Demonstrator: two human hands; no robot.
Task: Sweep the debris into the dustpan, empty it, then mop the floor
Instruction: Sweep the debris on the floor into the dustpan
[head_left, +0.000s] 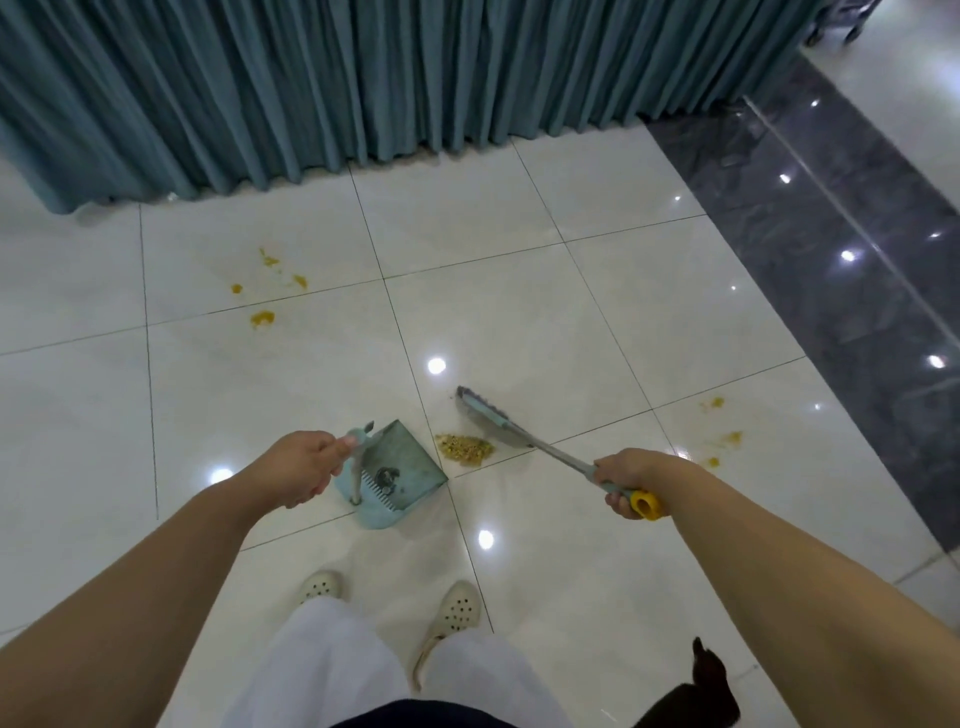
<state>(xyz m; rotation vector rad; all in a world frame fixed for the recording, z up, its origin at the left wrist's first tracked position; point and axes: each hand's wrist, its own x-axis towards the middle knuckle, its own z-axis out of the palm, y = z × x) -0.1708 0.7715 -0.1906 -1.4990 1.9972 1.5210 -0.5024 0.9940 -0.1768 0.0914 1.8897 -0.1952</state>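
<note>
A teal dustpan stands on the white tiled floor in front of my feet, its mouth facing right. My left hand grips the top of its upright handle. A small pile of tan debris lies just right of the pan's lip. The broom head rests on the floor right behind the pile. My right hand holds the broom's handle near its yellow end cap.
Yellow stains mark the tiles at far left, and more yellow spots lie at right. A teal curtain hangs along the back. A dark glossy floor strip runs on the right. My shoes stand below the pan.
</note>
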